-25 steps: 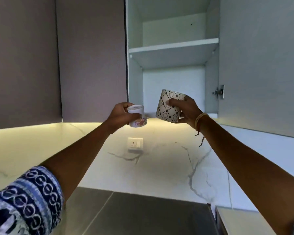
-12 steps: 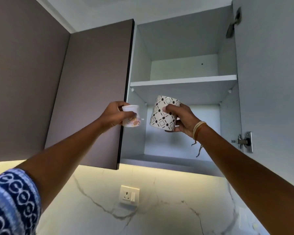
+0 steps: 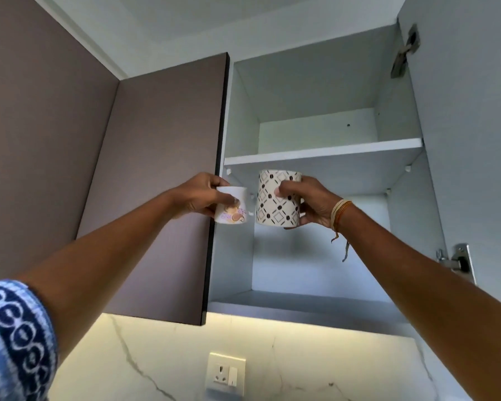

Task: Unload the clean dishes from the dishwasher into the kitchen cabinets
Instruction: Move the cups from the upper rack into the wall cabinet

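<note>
White ceramic fills both our grips: the fingers of our right hand are wrapped closed around a tall patterned mug, and those of our left hand are closed on a smaller mug with a floral print. The two mugs hang upright, just beside each other, in front of the open wall cabinet, between its bottom board and the middle shelf; neither rests on anything yet. Both shelves look bare from here. The cabinet door stands swung wide on our right.

We judge this to be the putting-away step for this pair. The next move calls for carrying both mugs inward past the front edge and setting them down flat, with a gap kept between them so they do not knock.
</note>
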Available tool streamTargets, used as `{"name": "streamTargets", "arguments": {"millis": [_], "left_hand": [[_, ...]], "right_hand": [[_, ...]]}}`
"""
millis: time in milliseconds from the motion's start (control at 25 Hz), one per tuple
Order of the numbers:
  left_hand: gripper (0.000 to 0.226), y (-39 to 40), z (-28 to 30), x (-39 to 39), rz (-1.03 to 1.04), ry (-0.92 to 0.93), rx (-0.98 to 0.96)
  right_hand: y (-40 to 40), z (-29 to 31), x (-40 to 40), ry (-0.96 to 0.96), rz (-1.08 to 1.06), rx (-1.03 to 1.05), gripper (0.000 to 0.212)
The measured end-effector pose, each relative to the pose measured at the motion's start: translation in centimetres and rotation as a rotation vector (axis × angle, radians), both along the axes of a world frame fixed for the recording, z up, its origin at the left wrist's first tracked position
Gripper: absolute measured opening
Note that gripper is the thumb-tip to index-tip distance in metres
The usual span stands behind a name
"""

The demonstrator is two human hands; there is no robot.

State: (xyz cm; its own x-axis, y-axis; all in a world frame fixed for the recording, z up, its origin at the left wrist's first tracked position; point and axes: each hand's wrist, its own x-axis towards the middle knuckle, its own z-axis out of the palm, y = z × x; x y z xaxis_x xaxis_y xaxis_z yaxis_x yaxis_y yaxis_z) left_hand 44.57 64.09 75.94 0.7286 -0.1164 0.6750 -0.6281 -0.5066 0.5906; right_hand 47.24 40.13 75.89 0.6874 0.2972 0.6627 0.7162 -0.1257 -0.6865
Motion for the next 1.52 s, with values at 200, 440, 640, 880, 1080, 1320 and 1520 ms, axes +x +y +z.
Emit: {"name": "streamTargets", "arguments": {"millis": [200, 440, 640, 880, 1080, 1320, 1520], "left_hand": [[0.038, -0.7, -5.9, 2.2, -0.019, 0.113, 0.144], [0.035, -0.6, -9.2, 4.3, 0.102, 0.096, 0.341], [0.033, -0.5, -10.5, 5.9, 0.165, 0.109, 0.403], [0.027, -0.6, -10.4, 7.5, 0.157, 0.148, 0.385], [0.031, -1.6, -10.5, 9.2, 0.159, 0.221, 0.398], [0.034, -2.3, -10.7, 9.9, 0.157, 0.249, 0.369], [0.038, -2.6, -11.4, 10.3, 0.196, 0.207, 0.41]], "right_hand": [[1.7, -6.3, 6.2, 0.182, -0.126, -0.025, 0.019], [4.0, -8.6, 9.7, 0.263, -0.232, -0.126, 0.033], [5.4, -10.5, 12.2, 0.354, -0.263, -0.114, 0.044], [6.1, -10.4, 14.8, 0.445, -0.239, -0.155, 0.048], [5.3, -9.8, 15.8, 0.544, -0.174, -0.217, 0.031], [4.9, -9.6, 17.8, 0.564, -0.143, -0.253, 0.045], [5.0, -9.7, 18.3, 0.597, -0.11, -0.27, 0.021]]}}
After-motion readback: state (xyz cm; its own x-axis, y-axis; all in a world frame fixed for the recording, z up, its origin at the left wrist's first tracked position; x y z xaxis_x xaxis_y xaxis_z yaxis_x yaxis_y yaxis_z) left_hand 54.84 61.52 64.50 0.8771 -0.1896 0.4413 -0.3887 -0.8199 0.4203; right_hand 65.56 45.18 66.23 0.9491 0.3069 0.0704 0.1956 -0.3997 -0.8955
